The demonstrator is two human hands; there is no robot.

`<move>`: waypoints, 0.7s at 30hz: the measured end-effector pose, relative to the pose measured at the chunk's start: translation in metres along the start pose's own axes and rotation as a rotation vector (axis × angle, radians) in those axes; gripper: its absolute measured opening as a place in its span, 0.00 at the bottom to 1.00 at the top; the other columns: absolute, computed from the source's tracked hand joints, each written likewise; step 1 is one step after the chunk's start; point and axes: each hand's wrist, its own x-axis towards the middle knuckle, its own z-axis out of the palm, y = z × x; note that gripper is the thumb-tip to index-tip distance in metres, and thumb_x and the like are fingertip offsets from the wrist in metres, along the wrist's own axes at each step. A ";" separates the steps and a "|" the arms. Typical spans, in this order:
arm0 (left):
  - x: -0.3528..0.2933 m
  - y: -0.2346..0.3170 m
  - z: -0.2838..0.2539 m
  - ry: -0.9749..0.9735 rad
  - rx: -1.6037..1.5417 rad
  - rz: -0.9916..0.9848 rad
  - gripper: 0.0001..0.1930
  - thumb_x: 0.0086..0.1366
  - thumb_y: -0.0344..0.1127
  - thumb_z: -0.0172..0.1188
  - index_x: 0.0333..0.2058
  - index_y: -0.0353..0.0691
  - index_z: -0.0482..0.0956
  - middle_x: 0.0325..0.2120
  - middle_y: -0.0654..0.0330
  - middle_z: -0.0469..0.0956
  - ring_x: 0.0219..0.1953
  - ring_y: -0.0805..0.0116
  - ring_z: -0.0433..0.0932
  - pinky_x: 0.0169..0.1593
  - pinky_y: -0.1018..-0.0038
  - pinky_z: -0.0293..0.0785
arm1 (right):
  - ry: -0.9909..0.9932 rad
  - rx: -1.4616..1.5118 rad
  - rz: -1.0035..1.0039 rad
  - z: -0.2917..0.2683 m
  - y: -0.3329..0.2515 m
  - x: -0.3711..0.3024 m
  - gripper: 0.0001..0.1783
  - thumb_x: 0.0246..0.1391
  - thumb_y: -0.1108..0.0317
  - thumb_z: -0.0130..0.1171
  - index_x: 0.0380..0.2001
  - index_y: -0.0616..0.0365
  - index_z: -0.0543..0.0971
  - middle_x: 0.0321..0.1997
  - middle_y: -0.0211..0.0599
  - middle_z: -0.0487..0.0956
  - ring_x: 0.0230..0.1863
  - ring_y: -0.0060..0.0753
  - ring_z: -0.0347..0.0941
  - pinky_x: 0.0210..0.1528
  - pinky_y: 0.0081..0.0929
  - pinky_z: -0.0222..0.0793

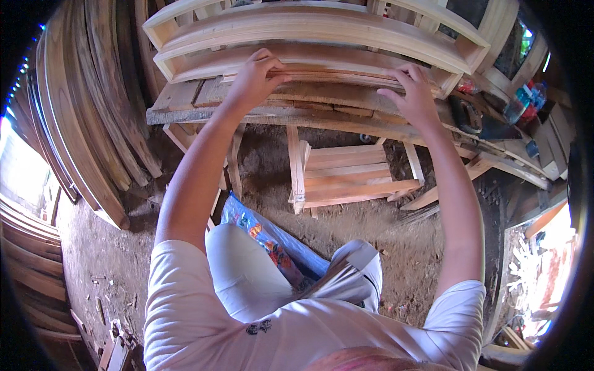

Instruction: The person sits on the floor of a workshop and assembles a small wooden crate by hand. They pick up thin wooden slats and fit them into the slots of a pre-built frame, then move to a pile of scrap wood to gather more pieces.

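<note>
Several thin wooden strips [334,76] lie lengthwise along the workbench, stacked together between my two hands. My left hand [255,79] is closed on the strips near their left part, its fingers curled over and its thumb toward the right. Near the other end, my right hand [411,89] grips them between thumb and fingers. Both forearms reach forward. Right behind the strips stands a pale wooden frame [303,32] with long parallel rails and short end pieces. The worn plank workbench [260,115] is under the strips and the frame.
Long boards [80,117] lean at the left. A hand saw [473,116] and a plastic bottle [518,104] lie at the bench's right end. Below the bench, a slatted wooden piece [346,173] stands on the dirt floor [179,204]. A blue printed sack [272,238] lies by my legs.
</note>
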 end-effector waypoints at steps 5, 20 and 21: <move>-0.016 -0.004 0.018 0.085 0.001 0.087 0.18 0.64 0.35 0.70 0.50 0.38 0.78 0.50 0.52 0.79 0.54 0.48 0.78 0.57 0.58 0.75 | 0.023 0.004 0.012 0.003 0.002 -0.020 0.21 0.63 0.57 0.63 0.58 0.45 0.79 0.56 0.38 0.74 0.60 0.50 0.71 0.65 0.48 0.66; 0.025 -0.012 -0.020 -0.520 0.145 -0.031 0.26 0.69 0.38 0.65 0.64 0.40 0.73 0.56 0.47 0.77 0.58 0.48 0.77 0.61 0.56 0.72 | -0.504 0.186 0.281 -0.028 0.024 0.036 0.28 0.48 0.57 0.76 0.53 0.50 0.81 0.56 0.43 0.83 0.60 0.50 0.77 0.63 0.44 0.69; 0.024 -0.013 -0.018 -0.529 0.179 -0.026 0.25 0.70 0.37 0.64 0.63 0.39 0.74 0.55 0.48 0.78 0.57 0.48 0.78 0.60 0.57 0.72 | -0.499 0.209 0.271 -0.026 0.026 0.037 0.29 0.48 0.57 0.77 0.53 0.49 0.81 0.55 0.43 0.83 0.59 0.49 0.77 0.62 0.44 0.69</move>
